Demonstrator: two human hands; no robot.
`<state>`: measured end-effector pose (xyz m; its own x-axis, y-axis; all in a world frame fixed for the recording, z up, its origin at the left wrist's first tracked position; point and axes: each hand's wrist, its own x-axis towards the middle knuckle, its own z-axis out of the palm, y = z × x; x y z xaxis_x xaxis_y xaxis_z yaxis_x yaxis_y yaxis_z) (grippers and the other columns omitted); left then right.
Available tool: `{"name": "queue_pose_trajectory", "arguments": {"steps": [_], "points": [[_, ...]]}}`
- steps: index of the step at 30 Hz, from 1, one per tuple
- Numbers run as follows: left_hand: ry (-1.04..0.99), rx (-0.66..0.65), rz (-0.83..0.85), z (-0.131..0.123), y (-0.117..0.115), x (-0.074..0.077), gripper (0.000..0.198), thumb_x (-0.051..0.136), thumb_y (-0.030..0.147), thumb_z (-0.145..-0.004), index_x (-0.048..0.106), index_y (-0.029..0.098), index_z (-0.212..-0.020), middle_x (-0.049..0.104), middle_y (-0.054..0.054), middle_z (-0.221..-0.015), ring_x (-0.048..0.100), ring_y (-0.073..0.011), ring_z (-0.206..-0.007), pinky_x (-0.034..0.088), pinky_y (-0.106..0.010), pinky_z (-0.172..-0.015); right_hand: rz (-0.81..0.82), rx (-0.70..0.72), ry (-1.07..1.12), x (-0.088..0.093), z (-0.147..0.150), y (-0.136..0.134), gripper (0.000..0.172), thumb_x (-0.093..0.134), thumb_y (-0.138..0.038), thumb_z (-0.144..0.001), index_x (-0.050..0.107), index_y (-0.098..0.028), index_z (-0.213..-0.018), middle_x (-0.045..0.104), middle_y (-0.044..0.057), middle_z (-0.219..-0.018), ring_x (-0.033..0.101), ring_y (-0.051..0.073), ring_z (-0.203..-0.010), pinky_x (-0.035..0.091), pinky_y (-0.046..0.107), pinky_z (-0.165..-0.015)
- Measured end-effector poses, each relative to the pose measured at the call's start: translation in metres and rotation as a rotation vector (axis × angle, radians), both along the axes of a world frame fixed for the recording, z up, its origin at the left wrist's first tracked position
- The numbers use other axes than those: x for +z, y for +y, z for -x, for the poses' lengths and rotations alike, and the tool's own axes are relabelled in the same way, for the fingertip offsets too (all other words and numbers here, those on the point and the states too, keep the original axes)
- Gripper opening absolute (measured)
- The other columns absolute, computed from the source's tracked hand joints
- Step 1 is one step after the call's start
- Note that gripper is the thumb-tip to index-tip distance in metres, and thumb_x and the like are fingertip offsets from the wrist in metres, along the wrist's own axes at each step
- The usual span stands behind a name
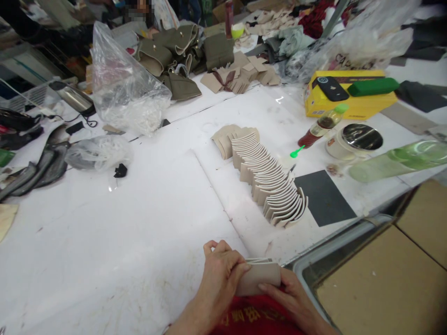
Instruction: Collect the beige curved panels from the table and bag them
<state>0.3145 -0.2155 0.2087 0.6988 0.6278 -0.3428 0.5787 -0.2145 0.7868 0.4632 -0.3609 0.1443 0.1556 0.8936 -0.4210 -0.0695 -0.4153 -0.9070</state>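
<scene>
At the table's near edge, the left hand (220, 274) and the right hand (296, 298) are both clamped on a small stack of beige folded pieces (260, 278), held just above a red garment (253, 318). Beyond it, a fanned row of matching pieces (268, 186) lies on the white table (122, 242) beside a dark grey sheet (323, 197). Farther off sit a yellow box (349, 109) and a clear plastic bag (125, 90).

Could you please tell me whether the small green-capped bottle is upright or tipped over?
Tipped over: the bottle lies on its side on the table, its green cap toward the yellow box.
</scene>
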Motion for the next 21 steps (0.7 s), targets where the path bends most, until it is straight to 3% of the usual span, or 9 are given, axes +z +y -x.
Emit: {"name": "queue_pose_trajectory", "arguments": {"steps": [3, 6, 16, 18, 21], "points": [[-0.009, -0.012, 0.041, 0.001, 0.001, 0.002, 0.011, 0.076, 0.015, -0.076, 0.067, 0.020, -0.072, 0.065, 0.003, -0.074, 0.055, -0.0188, -0.086, 0.022, -0.044, -0.094, -0.008, 0.004, -0.007, -0.001, 0.000, 0.000, 0.029, 0.067, -0.041, -0.084, 0.072, -0.019, -0.101, 0.071, 0.005, -0.094, 0.062, 0.025, -0.084, 0.050, 0.034, -0.077], [-0.053, -0.025, 0.050, 0.001, -0.001, 0.001, 0.015, 0.077, 0.010, -0.072, 0.065, 0.020, -0.073, 0.065, 0.005, -0.074, 0.055, -0.0175, -0.086, 0.021, -0.043, -0.095, -0.033, 0.003, -0.023, -0.002, 0.001, 0.000, 0.026, 0.066, -0.043, -0.085, 0.072, -0.020, -0.095, 0.070, 0.004, -0.088, 0.062, 0.024, -0.079, 0.050, 0.032, -0.073], [-0.162, -0.090, -0.040, 0.002, -0.004, -0.002, 0.026, 0.053, 0.019, -0.095, 0.062, 0.018, -0.070, 0.062, 0.002, -0.069, 0.053, -0.0174, -0.080, 0.026, -0.041, -0.086, -0.069, 0.010, -0.089, -0.002, -0.002, -0.004, 0.022, 0.066, -0.040, -0.085, 0.071, -0.021, -0.096, 0.068, 0.003, -0.088, 0.059, 0.024, -0.079, 0.048, 0.031, -0.074], [-0.277, -0.056, -0.055, 0.011, -0.001, 0.000, 0.020, 0.051, 0.025, -0.097, 0.064, 0.020, -0.083, 0.063, 0.001, -0.077, 0.052, -0.0187, -0.084, 0.030, -0.038, -0.084, -0.072, 0.008, -0.102, 0.000, -0.005, -0.004, 0.021, 0.065, -0.040, -0.086, 0.069, -0.020, -0.091, 0.066, 0.003, -0.086, 0.058, 0.023, -0.079, 0.047, 0.030, -0.074], [-0.418, 0.098, -0.060, 0.025, 0.003, -0.001, 0.010, 0.053, 0.027, -0.096, 0.062, 0.023, -0.099, 0.063, 0.000, -0.089, 0.052, -0.0179, -0.091, 0.037, -0.032, -0.083, -0.123, 0.046, -0.091, 0.004, -0.009, -0.002, 0.021, 0.059, -0.039, -0.092, 0.068, -0.020, -0.089, 0.064, 0.003, -0.087, 0.059, 0.020, -0.080, 0.046, 0.027, -0.073]]}}
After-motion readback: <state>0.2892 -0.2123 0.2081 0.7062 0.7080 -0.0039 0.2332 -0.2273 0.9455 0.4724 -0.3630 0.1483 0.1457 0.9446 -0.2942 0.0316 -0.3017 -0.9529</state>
